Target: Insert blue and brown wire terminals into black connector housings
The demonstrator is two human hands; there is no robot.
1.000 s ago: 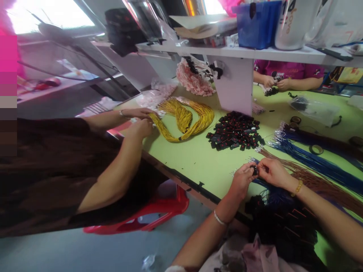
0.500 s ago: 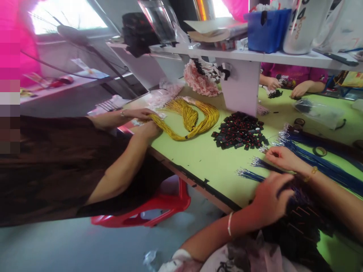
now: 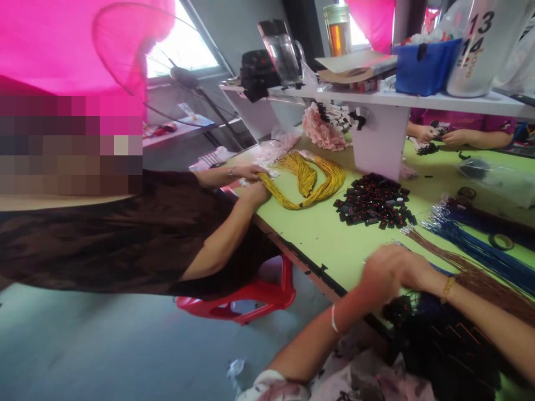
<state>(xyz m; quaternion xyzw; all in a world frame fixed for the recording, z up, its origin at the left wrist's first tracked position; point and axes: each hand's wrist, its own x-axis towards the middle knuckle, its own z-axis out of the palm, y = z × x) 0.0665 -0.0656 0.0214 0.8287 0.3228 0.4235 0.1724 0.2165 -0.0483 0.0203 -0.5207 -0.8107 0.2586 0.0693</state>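
My left hand point(image 3: 378, 275) and my right hand point(image 3: 420, 271) meet close together at the near edge of the green table point(image 3: 330, 239). Both are smeared by motion, so their fingers and anything in them cannot be made out. They hover over the near ends of the blue wires point(image 3: 480, 250) and brown wires point(image 3: 476, 278). Just below them lies a dark heap of wires with black connectors point(image 3: 443, 340). A pile of loose black connectors point(image 3: 374, 207) sits a little beyond the hands.
A person in a brown top at the left has both hands point(image 3: 254, 184) on a yellow wire bundle point(image 3: 311, 181). Another person's hands point(image 3: 443, 136) work across the table, under a white shelf point(image 3: 418, 100) bearing a blue bin point(image 3: 424, 67). A red stool point(image 3: 251, 295) stands below, tape rolls point(image 3: 501, 241) at right.
My hands parted, the right reaching toward the wire ends and the left onto the dark heap, then came back together. The view has swung up and left.
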